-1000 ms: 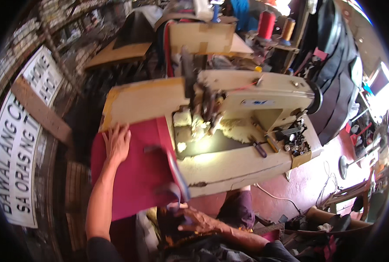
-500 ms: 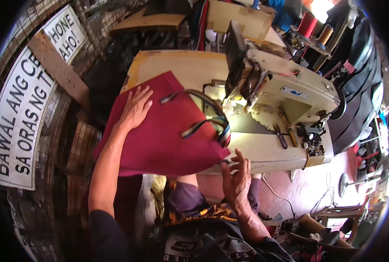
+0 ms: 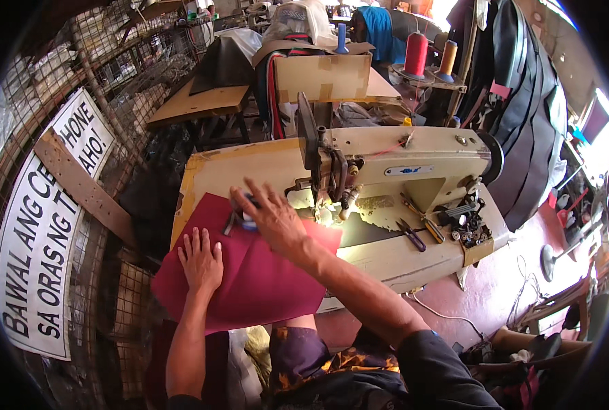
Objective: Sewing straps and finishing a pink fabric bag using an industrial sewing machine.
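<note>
A maroon piece of fabric (image 3: 263, 287) lies on the sewing machine table, its right edge near the lit needle area. My left hand (image 3: 202, 263) rests flat on its left part, fingers spread. My right hand (image 3: 274, 222) reaches across above the fabric, blurred, with its fingers stretched apart. Beneath those fingers is a striped strap (image 3: 231, 224), mostly hidden by the hand; whether the fingers press on it is not clear. The sewing machine (image 3: 400, 154) stands just right of the fabric, its lamp shining by the needle.
Purple-handled snips (image 3: 412, 234), a yellow-handled tool (image 3: 433, 229) and a tray of small metal parts (image 3: 470, 225) lie right of the needle. Red (image 3: 415, 56) and gold thread spools (image 3: 448, 58) stand behind. A wire mesh wall with a sign (image 3: 38, 266) is at the left.
My right hand has swung from the fabric's lower right corner to over the strap, which now lies farther left on the fabric. My left hand stays on the fabric. The view has tilted up.
</note>
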### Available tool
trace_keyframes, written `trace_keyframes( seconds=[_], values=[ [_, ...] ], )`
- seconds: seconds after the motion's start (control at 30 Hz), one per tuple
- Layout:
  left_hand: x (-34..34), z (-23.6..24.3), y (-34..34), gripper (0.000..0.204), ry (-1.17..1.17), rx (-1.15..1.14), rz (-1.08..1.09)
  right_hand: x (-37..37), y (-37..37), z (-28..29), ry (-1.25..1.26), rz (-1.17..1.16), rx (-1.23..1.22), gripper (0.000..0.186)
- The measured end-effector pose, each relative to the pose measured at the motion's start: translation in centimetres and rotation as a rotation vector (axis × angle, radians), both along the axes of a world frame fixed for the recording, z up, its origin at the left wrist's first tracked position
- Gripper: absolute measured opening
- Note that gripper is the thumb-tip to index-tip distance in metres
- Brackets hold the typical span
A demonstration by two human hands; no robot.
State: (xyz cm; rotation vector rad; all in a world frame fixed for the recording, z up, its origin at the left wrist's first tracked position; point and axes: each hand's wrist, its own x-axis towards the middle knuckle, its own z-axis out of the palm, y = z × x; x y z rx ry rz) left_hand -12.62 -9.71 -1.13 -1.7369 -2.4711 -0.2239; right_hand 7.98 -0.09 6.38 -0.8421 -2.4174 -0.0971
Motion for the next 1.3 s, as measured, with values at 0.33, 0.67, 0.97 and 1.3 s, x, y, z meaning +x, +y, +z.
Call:
trace_keyframes(
  seconds=[0.33,0.67,0.97,1.3],
  values=[
    [-2.5,0.8,1.0,0.062,-0.010,0.001,0.047,5.3,-10.9,-7.7,0.025,-0.127,-0.250,0.073],
    [-3.4,1.5,-1.9,0.052,-0.172,0.023,-0.205,7.9,-10.8,-7.8,0.012,-0.214,-0.286,0.080],
    [0.4,1.7,0.1,0.057,-0.109,0.005,-0.390,16.0,0.5,-6.1,-0.209,-0.164,-0.342,0.075],
    [-1.1,2.5,-0.1,0.062,-0.195,-0.041,-0.298,18.5,-1.0,-6.1,0.090,-0.114,-0.321,0.062]
  ],
)
